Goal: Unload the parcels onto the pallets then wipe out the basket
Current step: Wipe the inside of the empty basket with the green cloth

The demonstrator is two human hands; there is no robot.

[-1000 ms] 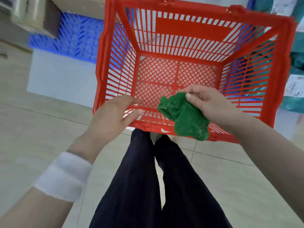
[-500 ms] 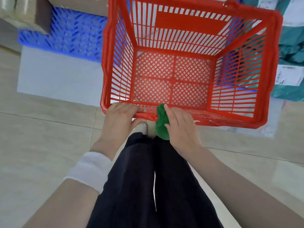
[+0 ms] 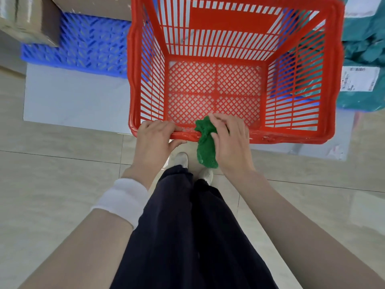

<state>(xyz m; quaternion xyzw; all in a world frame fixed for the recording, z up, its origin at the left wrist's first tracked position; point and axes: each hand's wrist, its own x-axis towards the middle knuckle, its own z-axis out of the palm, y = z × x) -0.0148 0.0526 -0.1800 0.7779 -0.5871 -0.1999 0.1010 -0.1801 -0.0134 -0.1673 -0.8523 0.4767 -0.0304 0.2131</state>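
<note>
The empty red basket (image 3: 331,84) sat just ahead, its near rim gripped by the left hand (image 3: 155,140). The right hand (image 3: 231,140) pinched a green cloth (image 3: 205,147) draped over that rim; pressing firmly and sweeping along it, basket braced, would clean best

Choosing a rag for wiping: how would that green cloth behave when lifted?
Probably floppy: the green cloth drapes over the red basket's rim and hangs down. Likely light: the right hand holds it with fingers alone. Its coarse weave looks grippy, not slippery.
</note>
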